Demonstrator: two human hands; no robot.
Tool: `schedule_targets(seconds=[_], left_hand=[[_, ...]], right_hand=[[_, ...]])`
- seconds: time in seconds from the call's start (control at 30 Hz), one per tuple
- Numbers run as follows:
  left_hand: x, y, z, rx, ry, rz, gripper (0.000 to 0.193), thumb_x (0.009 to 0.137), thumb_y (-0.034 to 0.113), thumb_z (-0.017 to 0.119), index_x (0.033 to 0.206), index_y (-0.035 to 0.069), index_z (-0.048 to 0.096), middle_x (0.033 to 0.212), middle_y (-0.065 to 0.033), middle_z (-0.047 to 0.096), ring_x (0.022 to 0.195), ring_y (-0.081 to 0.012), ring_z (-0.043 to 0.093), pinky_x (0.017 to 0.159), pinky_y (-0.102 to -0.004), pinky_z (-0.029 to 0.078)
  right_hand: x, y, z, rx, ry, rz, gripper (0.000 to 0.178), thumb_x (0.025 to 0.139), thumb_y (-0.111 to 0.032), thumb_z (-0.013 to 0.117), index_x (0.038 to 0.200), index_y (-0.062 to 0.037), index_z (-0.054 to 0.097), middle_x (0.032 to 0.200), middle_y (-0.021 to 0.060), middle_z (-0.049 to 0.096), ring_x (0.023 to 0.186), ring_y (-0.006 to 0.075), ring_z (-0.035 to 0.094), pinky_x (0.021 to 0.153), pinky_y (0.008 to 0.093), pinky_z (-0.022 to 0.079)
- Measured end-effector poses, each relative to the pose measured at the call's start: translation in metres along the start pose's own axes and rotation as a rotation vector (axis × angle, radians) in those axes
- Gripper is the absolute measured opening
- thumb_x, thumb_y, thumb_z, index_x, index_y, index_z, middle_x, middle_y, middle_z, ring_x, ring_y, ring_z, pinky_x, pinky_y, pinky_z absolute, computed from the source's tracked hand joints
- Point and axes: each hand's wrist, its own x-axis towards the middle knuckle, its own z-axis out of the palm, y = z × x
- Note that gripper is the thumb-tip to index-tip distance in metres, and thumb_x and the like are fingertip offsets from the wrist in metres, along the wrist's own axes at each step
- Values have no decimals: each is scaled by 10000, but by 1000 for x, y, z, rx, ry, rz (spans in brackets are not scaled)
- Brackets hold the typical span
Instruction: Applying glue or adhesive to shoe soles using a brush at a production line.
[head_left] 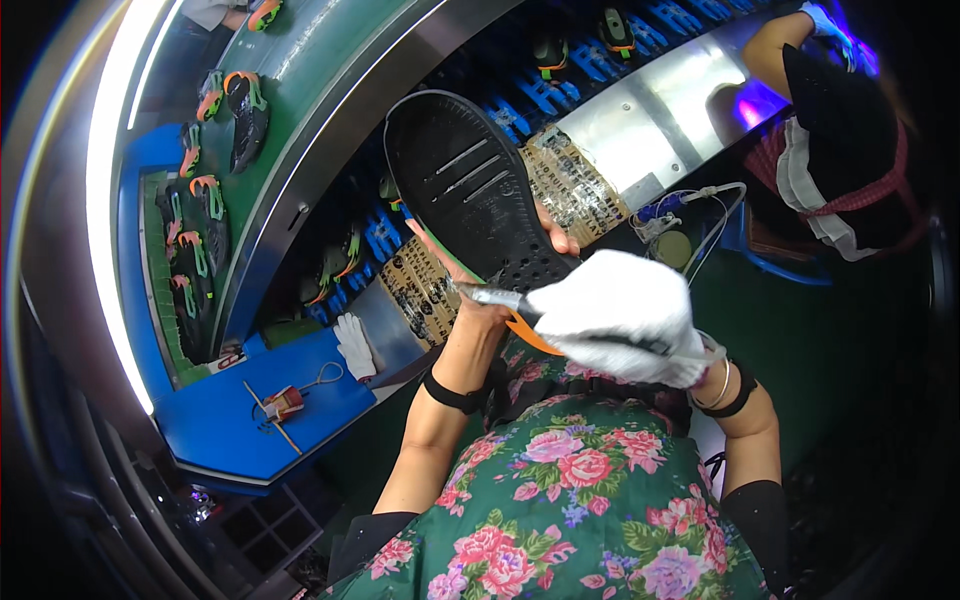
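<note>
A black shoe [462, 190] is held up before me with its sole side showing; it has slots and a patch of small holes. Green and orange show along its edge. My bare left hand [480, 308] is wrapped round the shoe from beneath, with fingers visible on both sides. My right hand [615, 305], in a white glove, is closed round a slim grey metal tool [490, 295]. The tool's tip lies at the shoe's edge, close to my left hand; its exact kind cannot be made out. The glove hides part of the shoe's lower end.
Several black, orange and green shoes [247, 120] stand on a green conveyor at the left. A blue table [225, 425] bears a white glove [354, 345] and a small reddish object [285, 402]. Ahead runs a metal ledge with taped cardboard [570, 185]. Another person [840, 130] works at the right.
</note>
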Motion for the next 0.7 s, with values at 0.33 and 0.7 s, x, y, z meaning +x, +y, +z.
schedule_targets(seconds=[0.33,0.7], left_hand=[[7,2,9,103,87,59,1103,804,972,341,1165,-45,567,955,-167,606,910,-349,668,876,-537,552],[20,7,11,95,10,57,1120,764,992,368,1187,-27,560,1022,-144,596,923,-295,649,899,-522,520]], right_hand=[[-8,2,-8,9,19,83,316,761,-30,804,1073,-74,782,1088,137,767,891,276,738,763,366,580],[-13,-1,-12,-109,56,98,251,753,-10,831,994,-64,787,986,121,775,814,268,732,729,355,581]])
